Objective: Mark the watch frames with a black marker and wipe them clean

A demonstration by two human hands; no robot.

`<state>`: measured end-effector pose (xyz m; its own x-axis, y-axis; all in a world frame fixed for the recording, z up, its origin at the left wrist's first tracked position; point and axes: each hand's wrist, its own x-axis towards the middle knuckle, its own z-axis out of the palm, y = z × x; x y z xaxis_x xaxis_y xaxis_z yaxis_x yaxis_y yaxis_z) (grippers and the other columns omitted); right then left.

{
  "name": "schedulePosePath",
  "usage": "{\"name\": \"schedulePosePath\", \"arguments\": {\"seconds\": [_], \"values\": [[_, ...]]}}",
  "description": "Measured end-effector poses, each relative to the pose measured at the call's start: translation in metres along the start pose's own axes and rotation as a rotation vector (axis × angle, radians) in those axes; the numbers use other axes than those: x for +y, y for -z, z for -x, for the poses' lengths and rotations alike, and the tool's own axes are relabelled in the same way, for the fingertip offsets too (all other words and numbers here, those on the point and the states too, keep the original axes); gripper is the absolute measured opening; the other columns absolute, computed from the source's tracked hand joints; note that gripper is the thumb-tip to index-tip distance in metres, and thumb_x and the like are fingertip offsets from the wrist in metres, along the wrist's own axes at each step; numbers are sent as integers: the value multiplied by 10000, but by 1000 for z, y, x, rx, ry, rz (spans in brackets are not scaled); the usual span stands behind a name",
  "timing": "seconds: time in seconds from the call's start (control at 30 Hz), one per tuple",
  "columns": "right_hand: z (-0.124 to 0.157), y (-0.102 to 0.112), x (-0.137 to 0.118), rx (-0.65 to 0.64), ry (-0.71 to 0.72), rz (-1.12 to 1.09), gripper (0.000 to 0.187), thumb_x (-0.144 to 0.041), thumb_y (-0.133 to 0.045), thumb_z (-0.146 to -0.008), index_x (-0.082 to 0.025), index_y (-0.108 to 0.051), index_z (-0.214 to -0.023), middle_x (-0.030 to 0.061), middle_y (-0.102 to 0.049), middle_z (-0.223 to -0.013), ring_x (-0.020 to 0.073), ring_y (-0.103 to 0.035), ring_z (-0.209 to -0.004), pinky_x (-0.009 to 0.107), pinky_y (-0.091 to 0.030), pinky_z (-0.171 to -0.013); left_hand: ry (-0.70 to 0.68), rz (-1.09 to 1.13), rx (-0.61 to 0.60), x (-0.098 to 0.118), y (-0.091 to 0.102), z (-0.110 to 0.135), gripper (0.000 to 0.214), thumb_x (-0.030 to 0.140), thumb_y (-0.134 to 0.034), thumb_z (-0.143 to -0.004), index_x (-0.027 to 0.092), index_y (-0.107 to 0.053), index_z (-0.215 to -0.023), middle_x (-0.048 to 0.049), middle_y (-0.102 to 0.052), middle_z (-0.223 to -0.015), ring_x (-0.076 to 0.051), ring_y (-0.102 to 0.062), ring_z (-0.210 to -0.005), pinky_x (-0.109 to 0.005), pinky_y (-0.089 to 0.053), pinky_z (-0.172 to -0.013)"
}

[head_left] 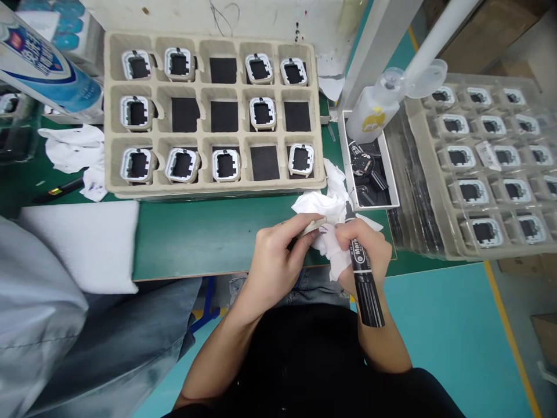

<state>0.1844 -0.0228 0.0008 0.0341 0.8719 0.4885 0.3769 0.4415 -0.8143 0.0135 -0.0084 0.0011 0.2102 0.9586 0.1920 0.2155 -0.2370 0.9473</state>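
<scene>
My left hand [278, 255] is closed, pinching a small pale frame [314, 226] between thumb and forefinger; it shows nearly edge-on. My right hand [369, 247] is wrapped round a black marker [365, 273], whose tip end points away from me. A white tissue [337, 252] with purple stains is bunched in the same hand, close beside the frame. Whether tissue and frame touch, I cannot tell. Beyond both hands, more crumpled white tissue [319, 202] lies against a beige moulded tray [217, 188], where several similar white-rimmed frames sit in pockets and other pockets show black bottoms.
Right of the tray, a white box [394, 191] holds black pieces and a squeeze bottle [368, 116]. Stacked clear-covered trays [435, 232] of frames stand farther right. At left are a blue-white spray can [65, 81], a knife [63, 190], white foam [82, 244] and another person's sleeve [35, 325].
</scene>
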Motion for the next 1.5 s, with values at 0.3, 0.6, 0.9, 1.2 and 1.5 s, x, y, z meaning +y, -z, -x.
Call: {"name": "schedulePosePath", "arguments": {"seconds": [0.3,0.6,0.9,1.2,1.5], "values": [[-1,2,0,96,-22,-150,367,-142,-744,-896,-245,-445,-710,-74,-423,-647,92,-407,-523,271,-332,-508,175,219,7,1,1,-1,167,370,-759,-1071,210,-807,-1074,-21,-773,-878,-154,-638,-723,-270,-506,-687],[-2,0,-3,103,-35,-126,325,-71,-726,-873,-241,-470,-767,-79,-505,-704,85,-428,-581,256,-345,-559,251,432,-41,5,4,-1,100,296,-807,-1037,197,-798,-1027,-13,-800,-880,-149,-712,-782,-241,-523,-705],[-3,-9,-6,74,-59,-22,285,-118,-706,-861,-256,-476,-764,-71,-471,-670,113,-406,-586,266,-317,-542,157,134,-28,1,-2,6,148,302,-706,-1080,201,-814,-1086,-10,-720,-845,-145,-586,-730,-278,-431,-673],[5,-8,2,60,-68,45,258,-63,-671,-791,-245,-488,-786,-80,-486,-713,97,-384,-620,259,-322,-575,114,55,7,5,-6,5,167,263,-677,-1071,178,-765,-958,-8,-694,-804,-132,-559,-700,-270,-401,-647],[9,-6,5,62,-73,47,241,-83,-672,-788,-251,-500,-794,-73,-480,-724,107,-374,-620,271,-314,-569,78,20,42,5,-7,7,127,222,-668,-1067,178,-768,-1002,24,-604,-747,-117,-472,-669,-266,-377,-625]]}}
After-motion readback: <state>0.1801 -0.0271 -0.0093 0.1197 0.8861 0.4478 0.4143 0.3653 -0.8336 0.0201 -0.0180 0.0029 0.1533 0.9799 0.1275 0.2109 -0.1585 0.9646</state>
